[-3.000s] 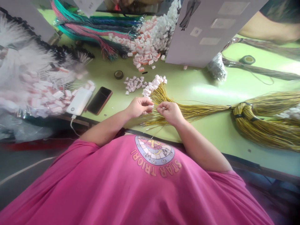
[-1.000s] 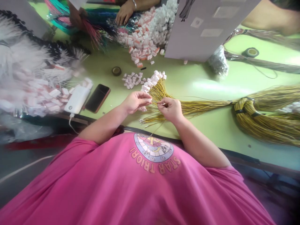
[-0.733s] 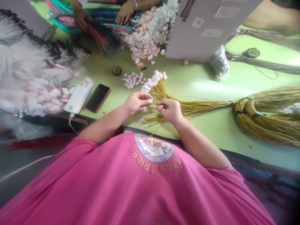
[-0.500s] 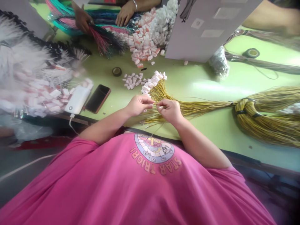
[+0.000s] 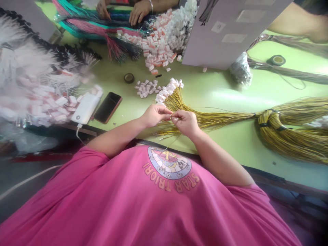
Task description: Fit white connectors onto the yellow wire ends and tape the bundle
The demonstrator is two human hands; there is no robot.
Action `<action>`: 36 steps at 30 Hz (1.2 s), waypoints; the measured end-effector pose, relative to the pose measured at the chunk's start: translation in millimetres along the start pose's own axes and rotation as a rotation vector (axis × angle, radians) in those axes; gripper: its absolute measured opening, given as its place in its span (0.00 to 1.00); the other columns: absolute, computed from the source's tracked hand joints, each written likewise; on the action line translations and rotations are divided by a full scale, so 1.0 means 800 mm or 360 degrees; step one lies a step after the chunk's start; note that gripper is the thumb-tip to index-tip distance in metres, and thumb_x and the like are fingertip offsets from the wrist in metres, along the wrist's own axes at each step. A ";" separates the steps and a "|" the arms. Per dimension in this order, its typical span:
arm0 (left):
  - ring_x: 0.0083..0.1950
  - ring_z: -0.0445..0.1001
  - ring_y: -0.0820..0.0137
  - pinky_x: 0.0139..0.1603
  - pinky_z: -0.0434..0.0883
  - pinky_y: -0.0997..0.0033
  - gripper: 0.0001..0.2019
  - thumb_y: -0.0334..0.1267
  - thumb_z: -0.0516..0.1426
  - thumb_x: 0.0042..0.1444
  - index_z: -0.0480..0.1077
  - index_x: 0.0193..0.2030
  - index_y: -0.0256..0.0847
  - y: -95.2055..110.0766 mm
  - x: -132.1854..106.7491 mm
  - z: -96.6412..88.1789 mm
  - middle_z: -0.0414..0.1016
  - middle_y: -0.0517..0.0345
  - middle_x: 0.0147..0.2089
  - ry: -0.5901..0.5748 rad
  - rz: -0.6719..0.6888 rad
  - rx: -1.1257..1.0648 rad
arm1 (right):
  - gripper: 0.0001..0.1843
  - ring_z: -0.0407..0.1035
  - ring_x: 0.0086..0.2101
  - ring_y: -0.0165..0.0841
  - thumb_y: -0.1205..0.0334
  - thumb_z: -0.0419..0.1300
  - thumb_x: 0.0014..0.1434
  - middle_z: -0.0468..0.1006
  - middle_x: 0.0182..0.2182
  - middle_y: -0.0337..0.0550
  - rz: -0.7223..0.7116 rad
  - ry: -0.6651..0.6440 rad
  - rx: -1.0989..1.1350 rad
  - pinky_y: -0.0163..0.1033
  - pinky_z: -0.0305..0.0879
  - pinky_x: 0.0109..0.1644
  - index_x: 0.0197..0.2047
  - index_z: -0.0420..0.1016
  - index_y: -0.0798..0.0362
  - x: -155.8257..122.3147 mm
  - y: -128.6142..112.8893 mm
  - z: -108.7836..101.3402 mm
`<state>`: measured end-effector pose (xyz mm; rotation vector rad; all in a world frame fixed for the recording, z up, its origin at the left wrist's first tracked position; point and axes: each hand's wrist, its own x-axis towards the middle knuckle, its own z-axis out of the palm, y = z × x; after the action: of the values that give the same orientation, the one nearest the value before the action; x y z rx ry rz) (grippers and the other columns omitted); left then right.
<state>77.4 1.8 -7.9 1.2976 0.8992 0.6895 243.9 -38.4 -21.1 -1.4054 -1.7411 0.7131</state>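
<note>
Reaching in over the near edge of a green table (image 5: 217,77) with bare forearms (image 5: 120,135) slanted toward each other. Pinching with the left hand (image 5: 153,115), index finger and thumb stretched toward the other hand, on a small pale piece (image 5: 169,117), mostly hidden. Pinching likewise with the right hand (image 5: 187,122), remaining fingers curled in, on what looks like a thin wire (image 5: 175,118); too fine to confirm. Brought fingertip to fingertip, or very nearly; cannot confirm contact. Held just over the fanned end of yellow wires (image 5: 217,118), tipped along the far side with white connectors (image 5: 167,90). Also noted: loose connectors (image 5: 145,89) beyond the left hand, tied coil (image 5: 289,141) well off to the right.
</note>
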 end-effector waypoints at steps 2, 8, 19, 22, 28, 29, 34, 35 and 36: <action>0.28 0.70 0.77 0.32 0.70 0.74 0.08 0.33 0.66 0.44 0.77 0.32 0.33 0.000 0.001 -0.002 0.73 0.57 0.28 -0.0037 0.0137 0.0156 | 0.06 0.65 0.23 0.26 0.65 0.59 0.49 0.75 0.20 0.38 0.0011 -0.0025 -0.0024 0.31 0.59 0.28 0.25 0.77 0.56 0.001 0.001 -0.001; 0.44 0.73 0.67 0.48 0.71 0.64 0.10 0.37 0.62 0.51 0.78 0.41 0.39 0.018 0.042 -0.068 0.74 0.51 0.45 -0.0065 0.0569 0.1095 | 0.12 0.73 0.35 0.33 0.58 0.56 0.59 0.80 0.33 0.43 -0.0090 0.0062 -0.0042 0.38 0.67 0.42 0.37 0.80 0.52 0.013 0.012 -0.014; 0.73 0.45 0.55 0.70 0.47 0.51 0.25 0.49 0.51 0.61 0.63 0.64 0.45 -0.024 0.163 -0.153 0.49 0.53 0.72 -0.0254 0.0510 0.2031 | 0.14 0.73 0.35 0.33 0.58 0.54 0.61 0.80 0.33 0.43 -0.0025 0.0253 0.0029 0.39 0.68 0.42 0.38 0.80 0.53 0.011 0.015 -0.015; 0.73 0.45 0.60 0.71 0.45 0.55 0.23 0.48 0.48 0.64 0.64 0.63 0.44 -0.021 0.156 -0.141 0.49 0.56 0.72 -0.0288 0.0387 0.1976 | 0.15 0.72 0.33 0.32 0.56 0.54 0.60 0.80 0.33 0.43 0.0031 0.0222 0.0065 0.39 0.67 0.41 0.39 0.80 0.54 0.010 0.016 -0.014; 0.70 0.54 0.58 0.69 0.50 0.55 0.22 0.46 0.49 0.63 0.69 0.59 0.40 -0.029 0.115 -0.152 0.57 0.52 0.69 -0.0109 0.0398 0.1989 | 0.15 0.66 0.22 0.27 0.55 0.60 0.53 0.75 0.22 0.37 0.0400 0.0137 0.0431 0.35 0.64 0.30 0.40 0.80 0.55 0.011 0.017 -0.021; 0.70 0.54 0.57 0.69 0.51 0.55 0.22 0.46 0.50 0.62 0.69 0.59 0.40 -0.031 0.105 -0.155 0.58 0.51 0.68 -0.0094 0.0403 0.2002 | 0.15 0.65 0.22 0.27 0.56 0.61 0.51 0.74 0.20 0.36 0.0448 0.0134 0.0491 0.35 0.63 0.28 0.38 0.80 0.56 0.011 0.016 -0.022; 0.70 0.54 0.55 0.69 0.54 0.58 0.21 0.44 0.53 0.58 0.73 0.55 0.37 -0.022 0.049 -0.158 0.60 0.48 0.67 -0.0107 0.0293 0.1998 | 0.12 0.66 0.23 0.26 0.62 0.65 0.41 0.74 0.22 0.36 0.0485 0.0005 0.0723 0.34 0.62 0.28 0.33 0.78 0.55 0.012 0.009 -0.025; 0.69 0.55 0.55 0.69 0.54 0.57 0.21 0.44 0.54 0.56 0.74 0.53 0.38 -0.017 0.039 -0.156 0.60 0.48 0.67 -0.0119 0.0267 0.2001 | 0.12 0.66 0.23 0.27 0.62 0.65 0.41 0.74 0.22 0.36 0.0466 -0.0038 0.0740 0.35 0.63 0.29 0.33 0.77 0.55 0.012 0.008 -0.025; 0.69 0.55 0.54 0.68 0.54 0.56 0.21 0.45 0.55 0.55 0.74 0.52 0.38 -0.012 0.031 -0.155 0.61 0.48 0.66 -0.0142 0.0247 0.2010 | 0.11 0.67 0.24 0.27 0.62 0.64 0.42 0.74 0.23 0.36 0.0447 -0.0072 0.0744 0.35 0.63 0.29 0.32 0.77 0.55 0.011 0.007 -0.024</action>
<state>-18.1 83.5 -26.0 2.4981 1.2105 0.0960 262.3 -29.4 -13.5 -1.3155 -1.3030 1.2224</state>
